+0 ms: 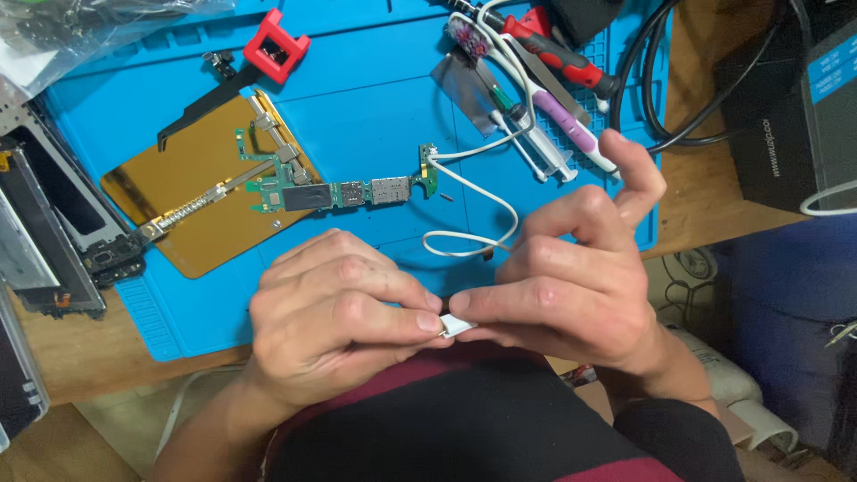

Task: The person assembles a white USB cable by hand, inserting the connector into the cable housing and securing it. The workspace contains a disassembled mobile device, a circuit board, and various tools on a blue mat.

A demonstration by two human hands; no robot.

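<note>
My left hand (335,299) and my right hand (571,277) meet over my lap, both pinching a small white connector piece (457,327) between thumb and fingers. A thin white cable (486,192) loops on the blue work mat (375,98) just beyond my hands. It runs up to the right end of a long green circuit board (344,192). The board's left part lies clamped on a gold-coloured plate (178,192).
A red square holder (277,45) and black tweezers (201,107) lie at the mat's top left. A syringe (540,147), a red-handled tool (558,54) and a brush crowd the top right. Black cables (661,80) and a dark box (794,98) stand right; phone frames (45,214) left.
</note>
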